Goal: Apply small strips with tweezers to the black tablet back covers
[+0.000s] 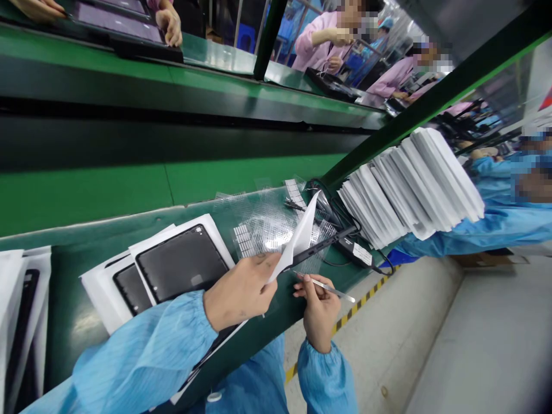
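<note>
My left hand (244,290) is closed on a dark tablet cover (323,246), tilted up so that its edge with small slots faces me. A white sheet (301,238) stands up along the cover's far side, gripped together with it. Between the thumb and fingers of my right hand (319,313) are metal tweezers (334,289), their tip close to the cover's lower edge. Left of my hands, black tablet covers (183,264) rest on white sleeves, partly under my left forearm.
Clear label sheets (271,224) lie behind my hands. A black power adapter (354,253) with cables is at the bench's right end, beside a tall stack of white sleeves (414,184). More sleeved covers (32,322) stand far left. Co-workers sit across the green line (86,190).
</note>
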The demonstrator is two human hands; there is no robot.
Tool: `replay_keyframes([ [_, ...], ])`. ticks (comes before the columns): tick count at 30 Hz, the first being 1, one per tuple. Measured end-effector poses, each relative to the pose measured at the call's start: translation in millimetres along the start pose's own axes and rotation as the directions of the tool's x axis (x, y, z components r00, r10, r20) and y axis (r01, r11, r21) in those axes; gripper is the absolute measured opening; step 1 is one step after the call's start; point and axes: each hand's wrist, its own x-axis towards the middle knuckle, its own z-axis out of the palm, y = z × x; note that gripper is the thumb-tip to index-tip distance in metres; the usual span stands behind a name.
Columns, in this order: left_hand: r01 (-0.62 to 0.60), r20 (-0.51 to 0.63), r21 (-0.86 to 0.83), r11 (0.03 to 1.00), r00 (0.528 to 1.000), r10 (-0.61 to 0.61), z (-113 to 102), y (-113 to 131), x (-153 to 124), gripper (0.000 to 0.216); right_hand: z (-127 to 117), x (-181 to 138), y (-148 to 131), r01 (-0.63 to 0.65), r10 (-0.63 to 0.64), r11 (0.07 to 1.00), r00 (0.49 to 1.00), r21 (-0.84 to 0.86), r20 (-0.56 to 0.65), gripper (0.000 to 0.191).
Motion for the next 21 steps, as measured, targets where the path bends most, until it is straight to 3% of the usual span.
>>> replay_keyframes([
  [21,0.000,-0.003,0.027,1.000,1.000,0.000,0.2,-0.7,0.0,0.014,-2.1,-4.3,8.1,0.050,-0.052,0.998,0.998,0.035,0.038,0.021],
])
